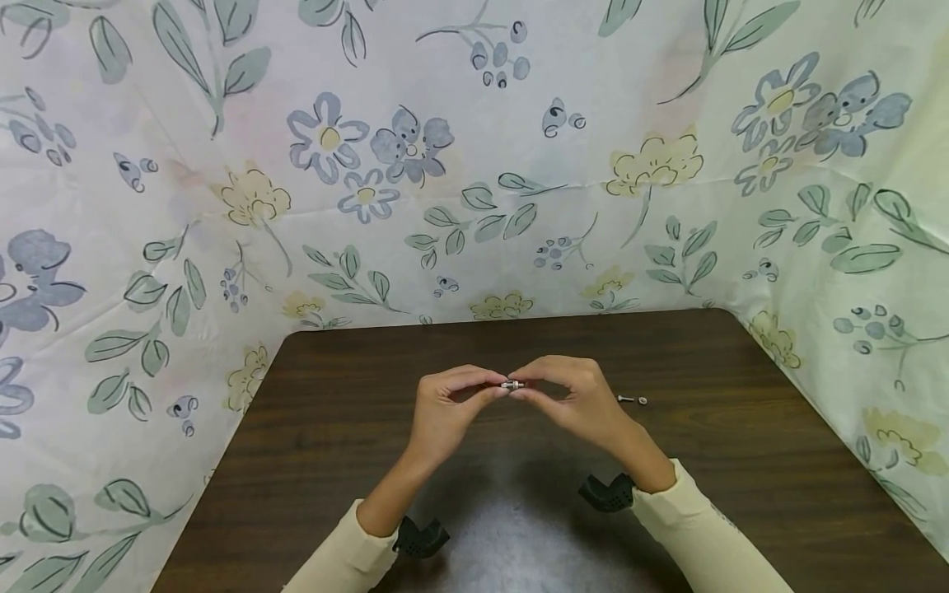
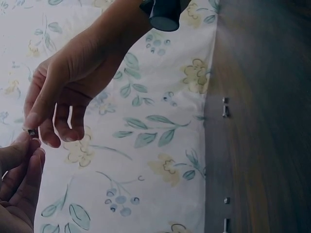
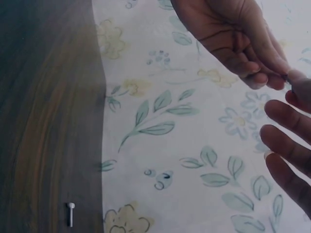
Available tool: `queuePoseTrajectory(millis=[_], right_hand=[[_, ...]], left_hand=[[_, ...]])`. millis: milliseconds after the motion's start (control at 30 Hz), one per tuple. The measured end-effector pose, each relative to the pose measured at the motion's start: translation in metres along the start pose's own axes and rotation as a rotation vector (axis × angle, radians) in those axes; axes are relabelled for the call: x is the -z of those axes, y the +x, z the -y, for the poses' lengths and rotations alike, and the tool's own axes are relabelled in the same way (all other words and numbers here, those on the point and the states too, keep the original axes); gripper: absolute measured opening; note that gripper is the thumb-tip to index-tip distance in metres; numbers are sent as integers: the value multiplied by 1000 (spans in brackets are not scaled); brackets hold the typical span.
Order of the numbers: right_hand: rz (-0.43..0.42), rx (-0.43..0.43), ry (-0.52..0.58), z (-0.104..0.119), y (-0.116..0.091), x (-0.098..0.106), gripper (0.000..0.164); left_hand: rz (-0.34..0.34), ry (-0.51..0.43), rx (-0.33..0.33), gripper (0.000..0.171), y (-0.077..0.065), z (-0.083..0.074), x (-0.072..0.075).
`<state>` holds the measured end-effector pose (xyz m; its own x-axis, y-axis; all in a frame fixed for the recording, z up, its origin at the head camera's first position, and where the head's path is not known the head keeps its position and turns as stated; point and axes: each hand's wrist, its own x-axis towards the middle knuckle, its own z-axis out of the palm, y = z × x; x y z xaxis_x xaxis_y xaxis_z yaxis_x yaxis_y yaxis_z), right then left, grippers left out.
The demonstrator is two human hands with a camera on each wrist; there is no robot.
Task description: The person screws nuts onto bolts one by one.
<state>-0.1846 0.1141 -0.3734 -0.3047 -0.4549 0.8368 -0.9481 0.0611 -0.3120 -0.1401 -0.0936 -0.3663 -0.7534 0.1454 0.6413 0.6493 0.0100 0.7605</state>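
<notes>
In cream fabric sleeves (image 1: 715,531), pinching 1 tiny silver metal piece (image 1: 511,385) between left hand (image 1: 443,410) and right hand (image 1: 586,401). Also got 2 silver bolts (image 2: 225,112) on dark brown wood tabletop (image 1: 334,428).

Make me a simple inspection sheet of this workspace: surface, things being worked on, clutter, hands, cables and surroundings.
Surface: dark, wood-patterned table, shiny toward the near side.
Job's things: a small metal part, too small to make out in detail; on the table, what look like a bolt and a nut, lying apart; the left wrist view also shows a second bolt and a second nut.
Clutter: nothing seen.
Hands: the left hand and right hand both pinch the small metal part; a black device sits at each wrist.
Cables: nothing seen.
Surroundings: flowered cloth behind the table and along both sides.
</notes>
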Motion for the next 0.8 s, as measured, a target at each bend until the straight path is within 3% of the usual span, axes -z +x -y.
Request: queuePoseTrajectory(millis=[300, 633, 800], right_hand=[[8, -33, 4, -2, -2, -1, 5], [33, -118, -33, -2, -3, 2, 12], [-6, -68, -22, -2, 0, 5, 13]], left_hand=[[12, 10, -13, 9, 1, -2, 0], [8, 6, 0, 9, 1, -1, -1], [-4, 14, 14, 9, 1, -2, 0]])
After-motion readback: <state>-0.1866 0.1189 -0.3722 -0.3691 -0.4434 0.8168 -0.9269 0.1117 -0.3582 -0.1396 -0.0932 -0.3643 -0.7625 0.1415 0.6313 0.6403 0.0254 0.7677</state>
